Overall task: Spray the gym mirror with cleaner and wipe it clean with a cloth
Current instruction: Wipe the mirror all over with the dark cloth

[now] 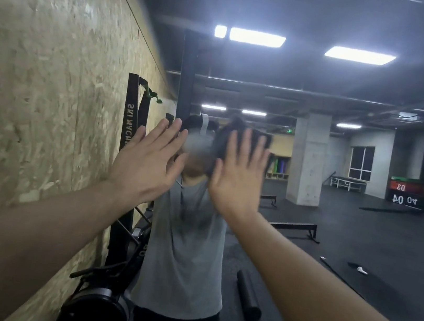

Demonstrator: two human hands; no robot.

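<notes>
I face the gym mirror (343, 158), which reflects a person in a grey shirt and the hall behind. My right hand (238, 178) is raised with straight, spread fingers and presses a dark cloth (221, 142) flat against the glass at head height. The cloth shows above and left of my fingers. My left hand (147, 161) is raised beside it, fingers straight and together, at or near the glass; I cannot tell if it touches. No spray bottle is in view.
A chipboard wall (38, 79) runs along the left. A black ski machine (130, 148) stands against it below my left arm. The reflection shows a black foam roller (248, 297), low benches, concrete pillars and a small white object (362, 270) on the dark floor.
</notes>
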